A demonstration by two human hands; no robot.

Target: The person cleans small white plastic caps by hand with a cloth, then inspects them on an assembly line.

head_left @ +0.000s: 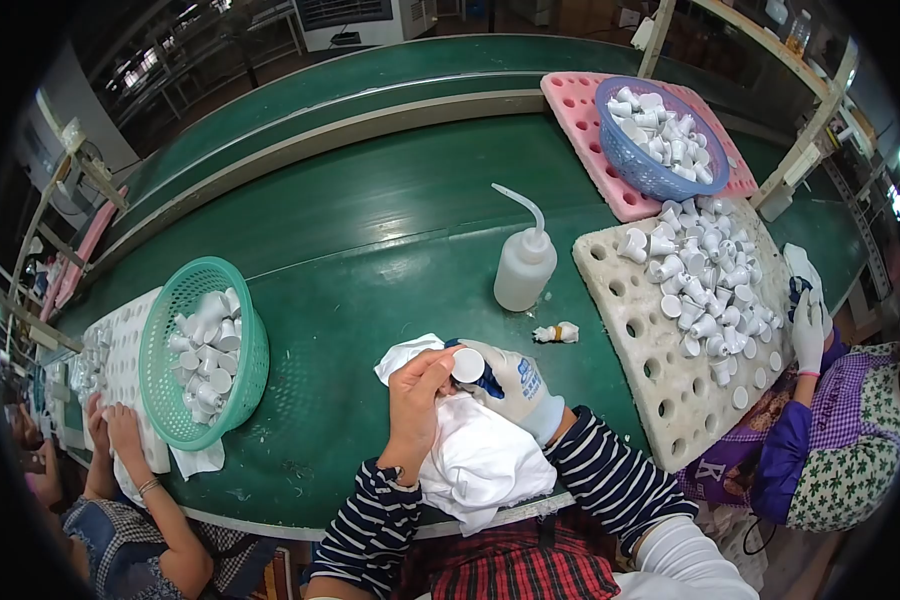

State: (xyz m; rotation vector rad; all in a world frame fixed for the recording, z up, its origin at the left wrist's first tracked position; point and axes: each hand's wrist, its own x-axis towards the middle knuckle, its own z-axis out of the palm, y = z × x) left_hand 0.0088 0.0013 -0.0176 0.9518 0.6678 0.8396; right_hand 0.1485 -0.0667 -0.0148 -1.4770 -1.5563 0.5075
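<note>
A small white cup-shaped piece (pixel 467 366) is held between my two hands, its round flat face turned up toward me. My left hand (pixel 416 400) is bare, with thumb and fingers closed at the piece's left side. My right hand (pixel 522 392) wears a white glove with dark blue fingertips and curls around the other side; some of its fingers are hidden. Beneath both hands lies a crumpled white cloth (pixel 482 465). Beyond them stands a white squeeze bottle (pixel 525 270) with a bent spout, and a small white bundle with a brown band (pixel 556 333) lies nearby.
At left, a green basket (pixel 257 375) holds white pieces. On the right, loose white pieces (pixel 705 280) cover part of a holed foam board (pixel 660 415); behind it a blue basket (pixel 635 170) rests on pink foam (pixel 575 115). Co-workers' hands (pixel 810 330) are at both sides.
</note>
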